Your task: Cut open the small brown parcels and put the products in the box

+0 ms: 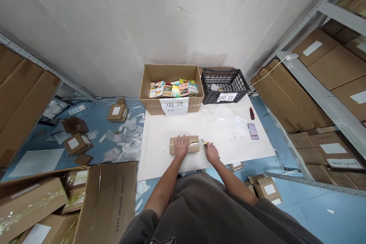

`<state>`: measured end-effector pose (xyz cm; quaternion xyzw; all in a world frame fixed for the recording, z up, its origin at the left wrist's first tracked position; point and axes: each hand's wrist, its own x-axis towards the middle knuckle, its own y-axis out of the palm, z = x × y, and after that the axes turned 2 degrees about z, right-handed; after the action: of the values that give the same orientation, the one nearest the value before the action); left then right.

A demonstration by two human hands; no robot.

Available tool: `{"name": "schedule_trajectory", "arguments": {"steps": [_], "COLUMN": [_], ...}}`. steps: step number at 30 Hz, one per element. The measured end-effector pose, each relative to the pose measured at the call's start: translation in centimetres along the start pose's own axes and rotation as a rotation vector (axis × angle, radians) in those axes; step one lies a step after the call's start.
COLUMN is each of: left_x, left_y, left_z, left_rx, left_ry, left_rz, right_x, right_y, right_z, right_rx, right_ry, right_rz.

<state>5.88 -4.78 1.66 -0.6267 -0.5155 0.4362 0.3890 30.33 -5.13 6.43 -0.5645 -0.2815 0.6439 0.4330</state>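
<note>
A small taped cardboard box (193, 147) lies on the white tabletop in front of me, with a dark slit along its right part. My left hand (181, 146) rests flat on top of the box, fingers spread. Just right of the box, my right hand (212, 153) is closed around a box cutter (205, 143), its tip pointing toward the box's right end without touching it. Part of the cutter's handle is hidden in the palm.
Behind stand an open carton (151, 103) of books with a paper sign and a black plastic crate (211, 97). A red-and-black tool (252, 113) lies at the table's right. Paper scraps (126, 141) litter the floor; a large carton (111, 198) of parcels stands left, shelves (323, 91) right.
</note>
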Motion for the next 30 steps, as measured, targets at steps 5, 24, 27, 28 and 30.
{"name": "schedule_trajectory", "arguments": {"steps": [5,24,27,28,30], "left_x": [0.4,-3.5,-3.6,-3.6,-3.5], "left_y": [-0.2,0.3,1.7,2.1,2.7], "left_z": [-0.5,-0.3,-0.8,-0.8,-0.5], "left_rx": [-0.016,-0.571,-0.674,-0.719,-0.841], "left_ry": [-0.030,-0.449,-0.428,-0.420,-0.436], "left_rz": [0.004,0.165,0.140,0.118,0.075], "right_x": [-0.2,5.1,2.5,2.0,1.5], "right_y": [0.3,1.3,2.4,2.6,2.6], "right_z": [-5.3,3.1,3.2,3.5,4.4], "right_rx": [0.183,1.144,1.241,1.275,1.301], "right_ry": [0.158,0.241,0.160,0.109,0.005], "right_rz": [-0.042,0.255,0.315,0.314,0.269]}}
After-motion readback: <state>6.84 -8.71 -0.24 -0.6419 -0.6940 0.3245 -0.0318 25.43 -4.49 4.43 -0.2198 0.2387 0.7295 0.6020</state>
